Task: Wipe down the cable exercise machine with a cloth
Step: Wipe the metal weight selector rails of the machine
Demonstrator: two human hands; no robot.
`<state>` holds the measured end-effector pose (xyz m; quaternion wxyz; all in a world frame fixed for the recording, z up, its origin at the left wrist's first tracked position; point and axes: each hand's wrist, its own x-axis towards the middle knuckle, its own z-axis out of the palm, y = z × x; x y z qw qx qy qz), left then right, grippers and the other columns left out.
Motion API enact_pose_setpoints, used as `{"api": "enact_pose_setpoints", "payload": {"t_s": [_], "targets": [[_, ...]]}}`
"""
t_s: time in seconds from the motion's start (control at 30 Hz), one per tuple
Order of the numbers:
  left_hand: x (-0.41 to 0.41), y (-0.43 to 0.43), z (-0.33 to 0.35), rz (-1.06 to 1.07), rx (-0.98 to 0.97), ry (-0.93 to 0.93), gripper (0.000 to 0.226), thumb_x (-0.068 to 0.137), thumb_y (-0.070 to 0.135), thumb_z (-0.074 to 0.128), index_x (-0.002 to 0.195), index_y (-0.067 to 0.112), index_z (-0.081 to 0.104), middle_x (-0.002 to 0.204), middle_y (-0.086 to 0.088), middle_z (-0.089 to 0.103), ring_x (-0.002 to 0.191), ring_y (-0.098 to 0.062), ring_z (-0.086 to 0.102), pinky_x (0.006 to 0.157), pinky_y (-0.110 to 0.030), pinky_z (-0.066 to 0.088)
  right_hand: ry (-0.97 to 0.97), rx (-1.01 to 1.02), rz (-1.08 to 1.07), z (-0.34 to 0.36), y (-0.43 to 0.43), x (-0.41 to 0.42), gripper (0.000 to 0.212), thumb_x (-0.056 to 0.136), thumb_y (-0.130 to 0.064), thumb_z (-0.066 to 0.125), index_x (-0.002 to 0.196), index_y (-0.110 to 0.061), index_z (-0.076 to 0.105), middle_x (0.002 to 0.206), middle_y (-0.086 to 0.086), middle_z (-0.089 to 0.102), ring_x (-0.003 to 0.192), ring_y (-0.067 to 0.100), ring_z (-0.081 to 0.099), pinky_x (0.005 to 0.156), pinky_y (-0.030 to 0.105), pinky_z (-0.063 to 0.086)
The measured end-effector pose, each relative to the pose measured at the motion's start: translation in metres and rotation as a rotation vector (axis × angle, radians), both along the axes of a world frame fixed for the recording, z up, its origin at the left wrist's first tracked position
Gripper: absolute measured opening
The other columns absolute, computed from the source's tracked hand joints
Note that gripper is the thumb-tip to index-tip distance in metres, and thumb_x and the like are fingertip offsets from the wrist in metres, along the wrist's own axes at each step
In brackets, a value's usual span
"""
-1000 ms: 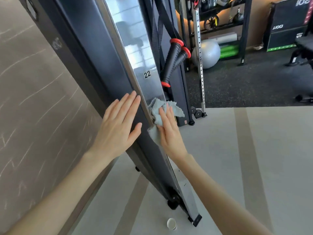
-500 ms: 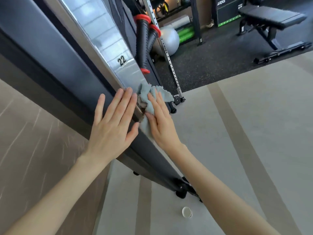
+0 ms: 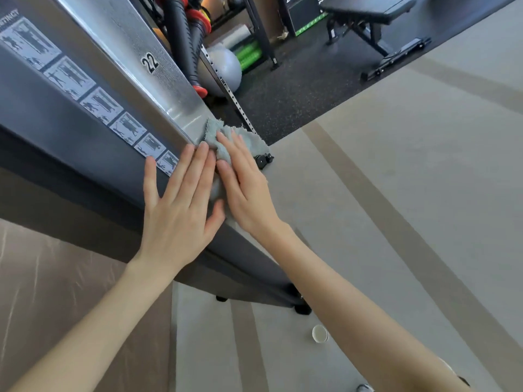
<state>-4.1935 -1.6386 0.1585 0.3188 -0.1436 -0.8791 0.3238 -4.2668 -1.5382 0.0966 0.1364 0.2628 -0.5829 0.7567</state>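
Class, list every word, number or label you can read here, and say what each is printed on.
"22": on the machine's silver metal panel.
Heading above the exercise-diagram sticker: cut off and blurred, not readable.
White lettering on the black box: cut off at the frame's top, not readable.

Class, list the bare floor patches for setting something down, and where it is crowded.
Free: the pale floor between the right arm and the dark mat; the strip left of the cup. Crowded: the machine edge, under left hand, right hand and cloth.
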Motion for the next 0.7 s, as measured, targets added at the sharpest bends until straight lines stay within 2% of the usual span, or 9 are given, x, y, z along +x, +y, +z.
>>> {"api": "enact_pose_setpoints", "payload": {"t_s": [0.1,0.23,0.33,0.4,0.53,0.6,0.7], "targets": [[-0.001,-0.002,-0.005,-0.008,0.001,-0.004,0.058,0.102,0.029,0.039,0.15,-0.001,0.03,0.157,-0.015,0.026,0.147,-0.028,0.021,0.119,-0.053,-0.004,-0.027,0.064,-0.017,-0.033,-0.001,0.004,0.042,0.101,-0.011,0.038,0.143,-0.003,0.04,0.153,0.014,0.032,0.145,0.02,0.019,0.119,0.027,0.015],[0.0,-0.003,-0.015,-0.016,-0.023,-0.034,0.059,0.1,0.029,0.041,0.15,-0.001,0.031,0.158,-0.014,0.025,0.147,-0.028,0.02,0.119,-0.052,-0.004,-0.225,0.098,-0.052,-0.098,-0.002,0.02,0.042,0.102,-0.02,0.035,0.144,-0.016,0.037,0.151,-0.008,0.026,0.145,0.009,0.015,0.119,0.033,0.017],[0.001,-0.005,-0.016,-0.031,-0.033,-0.035,0.059,0.099,0.028,0.043,0.15,-0.001,0.032,0.157,-0.014,0.026,0.146,-0.026,0.023,0.12,-0.052,-0.002,-0.304,0.07,-0.053,-0.099,-0.004,0.021,0.044,0.101,-0.022,0.034,0.143,-0.012,0.041,0.148,-0.009,0.028,0.144,0.009,0.017,0.119,0.032,0.016],[0.002,-0.006,-0.013,-0.043,-0.031,-0.036,0.059,0.099,0.027,0.043,0.149,-0.001,0.033,0.157,-0.014,0.027,0.146,-0.025,0.026,0.12,-0.052,-0.001,-0.262,0.049,-0.053,-0.075,-0.004,0.019,0.044,0.1,-0.019,0.035,0.142,-0.008,0.042,0.148,-0.004,0.031,0.144,0.012,0.018,0.118,0.025,0.015],[0.004,-0.008,-0.007,-0.059,-0.003,-0.045,0.059,0.097,0.025,0.048,0.148,-0.003,0.035,0.156,-0.016,0.03,0.145,-0.026,0.028,0.12,-0.052,0.001,-0.068,0.026,-0.012,-0.017,-0.005,0.007,0.041,0.099,-0.007,0.039,0.139,0.001,0.044,0.15,0.019,0.035,0.144,0.022,0.019,0.117,0.018,0.012],[0.004,-0.008,-0.003,-0.058,0.024,-0.045,0.061,0.096,0.023,0.05,0.148,-0.002,0.033,0.156,-0.016,0.03,0.145,-0.026,0.027,0.12,-0.052,0.001,-0.015,0.014,0.009,-0.003,-0.003,0.001,0.041,0.098,-0.002,0.04,0.138,0.003,0.043,0.149,0.023,0.034,0.144,0.027,0.02,0.115,0.014,0.009],[0.003,-0.008,0.001,-0.046,0.026,-0.041,0.06,0.098,0.024,0.046,0.15,-0.001,0.03,0.157,-0.015,0.028,0.146,-0.026,0.025,0.12,-0.051,0.0,0.046,0.043,0.003,-0.019,0.002,0.002,0.042,0.098,0.001,0.04,0.139,0.002,0.043,0.15,0.022,0.033,0.143,0.019,0.018,0.115,0.012,0.01]]}}
